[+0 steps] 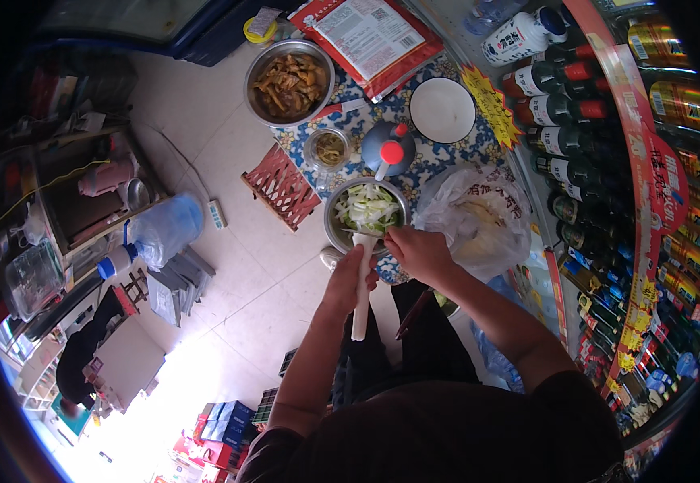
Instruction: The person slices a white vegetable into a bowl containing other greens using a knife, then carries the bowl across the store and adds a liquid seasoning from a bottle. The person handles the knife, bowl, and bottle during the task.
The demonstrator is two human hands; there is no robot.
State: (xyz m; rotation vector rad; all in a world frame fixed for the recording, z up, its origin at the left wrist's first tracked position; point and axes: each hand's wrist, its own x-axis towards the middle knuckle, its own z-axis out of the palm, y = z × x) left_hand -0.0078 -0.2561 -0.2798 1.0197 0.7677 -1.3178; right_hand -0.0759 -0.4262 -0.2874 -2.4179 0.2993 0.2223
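My left hand (350, 279) is closed around a thick white leek or scallion stalk (361, 296), its upper end over the rim of a metal bowl (330, 224). Sliced white and green pieces (367, 208) fill the bowl. At the bowl's right rim my right hand (416, 250) grips something mostly hidden by its fingers; a thin blade (357, 232) shows across the end of the stalk. Just beyond the bowl stands a dark bottle with a red pump top (391, 153), and beside it a glass jar (327, 150) with brownish contents.
On the patterned tablecloth (440, 66) are a metal bowl of brown food (289, 83), a white plate (442, 110), a red package (368, 39) and a plastic bag (474, 220). Bottle shelves (619, 151) line the right. A red slatted stool (282, 187) stands left; another person (84, 350) is at far left.
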